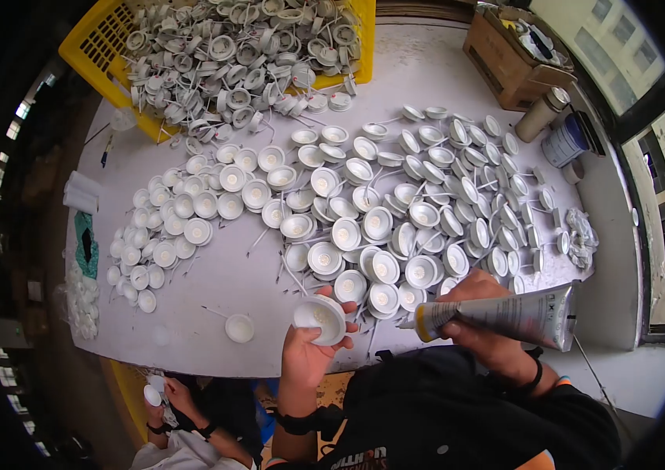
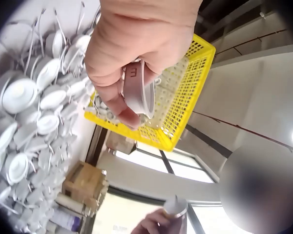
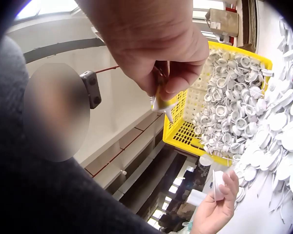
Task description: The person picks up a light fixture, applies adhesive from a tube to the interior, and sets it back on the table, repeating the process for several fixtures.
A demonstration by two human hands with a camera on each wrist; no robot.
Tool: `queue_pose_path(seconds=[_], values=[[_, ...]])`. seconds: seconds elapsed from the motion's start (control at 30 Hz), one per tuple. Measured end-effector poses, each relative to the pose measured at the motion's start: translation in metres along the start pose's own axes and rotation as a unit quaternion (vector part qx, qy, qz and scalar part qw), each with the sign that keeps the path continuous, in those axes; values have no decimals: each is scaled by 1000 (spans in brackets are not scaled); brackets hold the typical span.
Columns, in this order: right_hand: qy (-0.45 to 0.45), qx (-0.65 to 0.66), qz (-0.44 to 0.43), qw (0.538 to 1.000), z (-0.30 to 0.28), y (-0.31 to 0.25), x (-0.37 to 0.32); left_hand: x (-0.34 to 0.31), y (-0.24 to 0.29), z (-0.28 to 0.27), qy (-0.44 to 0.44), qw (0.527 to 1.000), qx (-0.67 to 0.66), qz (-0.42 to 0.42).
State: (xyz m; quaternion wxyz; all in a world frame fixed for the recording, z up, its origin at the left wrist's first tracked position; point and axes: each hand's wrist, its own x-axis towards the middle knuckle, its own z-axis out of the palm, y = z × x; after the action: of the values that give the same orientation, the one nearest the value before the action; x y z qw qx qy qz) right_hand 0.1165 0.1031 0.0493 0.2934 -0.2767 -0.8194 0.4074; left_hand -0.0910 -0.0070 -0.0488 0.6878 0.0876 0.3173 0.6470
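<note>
My left hand (image 1: 306, 356) holds a round white lamp housing (image 1: 319, 316) by its rim, its open face turned up; in the left wrist view the fingers and thumb of this hand (image 2: 136, 53) pinch the housing (image 2: 135, 90) edge-on. My right hand (image 1: 489, 329) grips a silver tube with a yellow end (image 1: 497, 317), its nozzle pointing left toward the housing, a gap apart. In the right wrist view the right hand (image 3: 156, 53) pinches the tube near its white nozzle (image 3: 169, 115). A single lamp housing (image 1: 239, 328) lies on the table left of my left hand.
Many white lamp housings (image 1: 346, 233) with wires cover the table (image 1: 238, 274) ahead. A yellow crate (image 1: 97, 47) heaped with similar parts stands at the back left. A cardboard box (image 1: 505, 66), bottle (image 1: 542, 114) and can (image 1: 564, 142) stand back right. Another person's hands (image 1: 179, 398) work at lower left.
</note>
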Motion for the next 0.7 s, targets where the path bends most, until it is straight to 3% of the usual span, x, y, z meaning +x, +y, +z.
queue_pose_path(seconds=[0.07, 0.13, 0.2, 0.3, 0.53, 0.7], values=[[30, 70, 39, 996, -7, -9, -6, -7, -11, 31, -28, 999, -20, 13], [4, 51, 46, 998, -19, -16, -8, -11, -23, 55, -57, 997, -37, 27], [7, 57, 28, 998, -26, -18, -12, -14, -35, 71, -49, 995, -92, 0], [10, 16, 17, 1000, -31, -22, -16, -19, -45, 84, -75, 994, -68, -44], [-65, -79, 8, 995, -41, -34, -16, -23, -67, 81, -120, 983, -105, -87], [17, -85, -53, 995, -32, -28, -26, -28, -70, 81, -123, 980, -136, -73]])
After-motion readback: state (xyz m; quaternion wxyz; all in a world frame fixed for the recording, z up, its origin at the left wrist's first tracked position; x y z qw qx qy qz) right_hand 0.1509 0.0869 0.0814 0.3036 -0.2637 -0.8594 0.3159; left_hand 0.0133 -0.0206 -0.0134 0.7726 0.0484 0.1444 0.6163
